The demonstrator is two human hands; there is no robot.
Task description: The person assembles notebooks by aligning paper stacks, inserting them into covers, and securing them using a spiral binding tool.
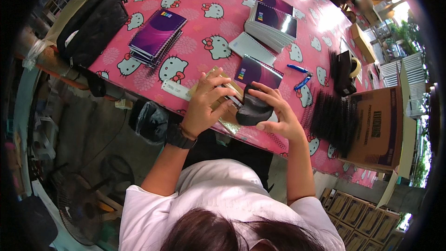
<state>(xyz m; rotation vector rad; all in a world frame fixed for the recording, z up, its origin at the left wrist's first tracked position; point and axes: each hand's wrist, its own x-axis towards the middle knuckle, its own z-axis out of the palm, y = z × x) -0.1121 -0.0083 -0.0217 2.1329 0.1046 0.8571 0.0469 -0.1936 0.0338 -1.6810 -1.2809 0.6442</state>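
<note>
At the table's near edge, my left hand (pixel 208 103) is bent over a flat gold-coloured piece (pixel 229 124), its fingers and thumb gripping the raised part. My right hand (pixel 281 114) is wrapped round a dark, rounded black object (pixel 253 108), whose kind I cannot make out; it meets the gold piece between my hands. Just beyond it lies a purple spiral notebook (pixel 260 71). A white ruler-like strip (pixel 175 89) sticks out beside my left hand. To the right of my right hand are blue-handled pliers (pixel 303 82) and a blue pen-like tool (pixel 297 68).
Purple notebooks stand in a left stack (pixel 158 32) and a far stack (pixel 274 23), with an open white pad (pixel 252 49) nearby. Black spiral coils (pixel 330 118), a cardboard box (pixel 376 125) and a tape dispenser (pixel 345 72) crowd the right. A black bag (pixel 95 25) lies far left.
</note>
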